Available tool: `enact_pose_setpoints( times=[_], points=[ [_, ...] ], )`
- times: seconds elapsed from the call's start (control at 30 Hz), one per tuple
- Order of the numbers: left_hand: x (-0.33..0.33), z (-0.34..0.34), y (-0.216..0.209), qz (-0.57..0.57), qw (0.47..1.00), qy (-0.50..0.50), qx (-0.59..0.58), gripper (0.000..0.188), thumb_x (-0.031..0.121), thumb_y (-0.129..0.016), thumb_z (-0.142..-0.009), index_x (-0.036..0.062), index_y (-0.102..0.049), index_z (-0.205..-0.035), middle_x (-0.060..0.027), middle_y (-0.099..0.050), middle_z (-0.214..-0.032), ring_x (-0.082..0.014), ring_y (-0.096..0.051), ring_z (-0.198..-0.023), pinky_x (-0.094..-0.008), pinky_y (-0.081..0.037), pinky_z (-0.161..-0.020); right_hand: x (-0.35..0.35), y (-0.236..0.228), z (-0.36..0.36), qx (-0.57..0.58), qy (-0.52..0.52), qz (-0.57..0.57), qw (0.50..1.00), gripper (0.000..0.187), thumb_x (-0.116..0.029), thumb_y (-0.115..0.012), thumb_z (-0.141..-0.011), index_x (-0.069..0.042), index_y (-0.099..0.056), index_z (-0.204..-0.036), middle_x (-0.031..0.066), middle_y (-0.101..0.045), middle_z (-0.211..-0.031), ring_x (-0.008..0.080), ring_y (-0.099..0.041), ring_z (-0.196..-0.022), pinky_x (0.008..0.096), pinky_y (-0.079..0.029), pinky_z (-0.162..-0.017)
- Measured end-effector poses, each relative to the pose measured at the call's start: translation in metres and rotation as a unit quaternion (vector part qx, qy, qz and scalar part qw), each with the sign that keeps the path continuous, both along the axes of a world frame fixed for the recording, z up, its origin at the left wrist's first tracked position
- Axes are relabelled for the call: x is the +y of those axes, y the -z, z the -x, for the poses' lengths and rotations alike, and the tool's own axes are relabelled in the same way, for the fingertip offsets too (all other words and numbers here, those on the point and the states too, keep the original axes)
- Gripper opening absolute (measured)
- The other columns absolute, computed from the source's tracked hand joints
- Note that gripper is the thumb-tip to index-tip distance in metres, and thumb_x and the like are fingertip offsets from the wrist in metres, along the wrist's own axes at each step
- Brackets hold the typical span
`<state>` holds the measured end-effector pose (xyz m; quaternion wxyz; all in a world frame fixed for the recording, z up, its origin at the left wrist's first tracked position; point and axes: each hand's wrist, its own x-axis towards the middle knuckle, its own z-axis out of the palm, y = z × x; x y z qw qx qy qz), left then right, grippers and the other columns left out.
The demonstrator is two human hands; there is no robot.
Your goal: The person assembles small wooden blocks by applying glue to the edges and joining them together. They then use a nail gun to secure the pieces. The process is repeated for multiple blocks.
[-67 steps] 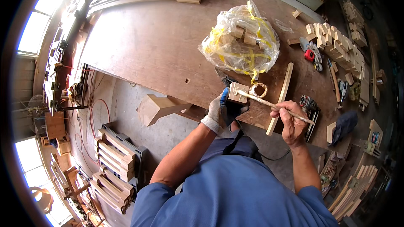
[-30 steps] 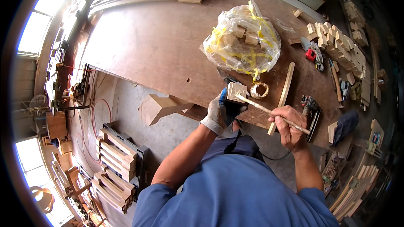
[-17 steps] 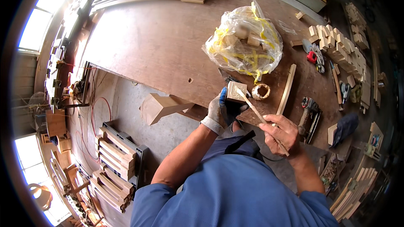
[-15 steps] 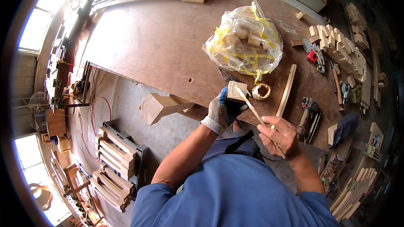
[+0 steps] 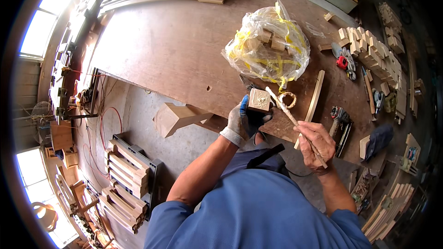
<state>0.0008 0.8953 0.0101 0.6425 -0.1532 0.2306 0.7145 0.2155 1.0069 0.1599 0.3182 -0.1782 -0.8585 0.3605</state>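
My left hand (image 5: 239, 122), in a pale glove with blue fingertips, is closed around a square wooden block (image 5: 259, 100). The block's upward face carries a wet, smeared substance that looks like glue. Bare, my right hand (image 5: 316, 142) pinches a thin wooden stick (image 5: 290, 116) whose pale, coated tip is just right of the block, apart from it. Partly behind the stick, a small round ring-shaped container (image 5: 290, 96) with a crusted brown rim sits on the workbench (image 5: 175, 46). I cannot see what it holds.
A clear plastic bag (image 5: 272, 64) with yellow stripes holds wooden pieces. A wooden strip (image 5: 315, 93) and a power tool (image 5: 339, 127) lie to the right, with stacked blocks (image 5: 374, 53) beyond. Below the bench's left edge are a large wooden piece (image 5: 171, 119) and stacked slats (image 5: 127, 170).
My right hand has drawn back right and slightly down, lifting the stick's tip off the block. Another wooden piece now shows in the bag. My left hand is nearly still.
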Motion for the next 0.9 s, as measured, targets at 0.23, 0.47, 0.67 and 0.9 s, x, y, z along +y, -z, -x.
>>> enact_pose_setpoints(
  times=[0.23,0.47,0.67,0.9],
  points=[
    [-0.001,0.000,-0.001,0.001,1.000,0.002,0.005,0.054,0.048,-0.055,-0.110,0.0070,-0.060,-0.144,-0.0152,-0.071,-0.133,-0.0350,-0.072,-0.114,-0.0512,-0.063,-0.091,0.002,0.006,-0.007,-0.022,-0.022,0.053,0.998,0.018,0.004,-0.062,-0.097,0.005,-0.072,-0.112,0.0215,-0.074,-0.111,0.0274,-0.079,-0.093,0.0341,-0.065,-0.078],
    [-0.003,0.000,0.000,0.004,1.000,0.002,0.019,0.055,0.048,-0.055,-0.110,0.0057,-0.059,-0.145,-0.0175,-0.071,-0.131,-0.0371,-0.071,-0.114,-0.0517,-0.062,-0.092,0.007,0.003,-0.003,0.004,-0.013,0.066,0.998,0.015,0.002,-0.062,-0.099,0.007,-0.072,-0.110,0.0198,-0.075,-0.103,0.0248,-0.078,-0.086,0.0335,-0.064,-0.075],
    [-0.003,0.001,-0.010,-0.027,0.999,0.017,0.018,0.055,0.047,-0.055,-0.110,0.0049,-0.059,-0.144,-0.0183,-0.069,-0.134,-0.0387,-0.070,-0.116,-0.0531,-0.061,-0.094,0.003,0.003,0.002,0.003,0.025,0.128,0.991,0.014,0.000,-0.062,-0.102,0.008,-0.072,-0.108,0.0186,-0.075,-0.100,0.0236,-0.078,-0.084,0.0308,-0.063,-0.070],
    [-0.007,0.000,-0.005,-0.026,0.997,0.007,0.077,0.054,0.046,-0.054,-0.110,0.0037,-0.059,-0.143,-0.0186,-0.069,-0.134,-0.0383,-0.070,-0.116,-0.0521,-0.061,-0.094,0.003,-0.006,-0.001,-0.015,0.044,0.191,0.981,0.018,-0.005,-0.061,-0.105,0.008,-0.073,-0.104,0.0168,-0.076,-0.096,0.0209,-0.077,-0.076,0.0290,-0.062,-0.068]
  ],
)
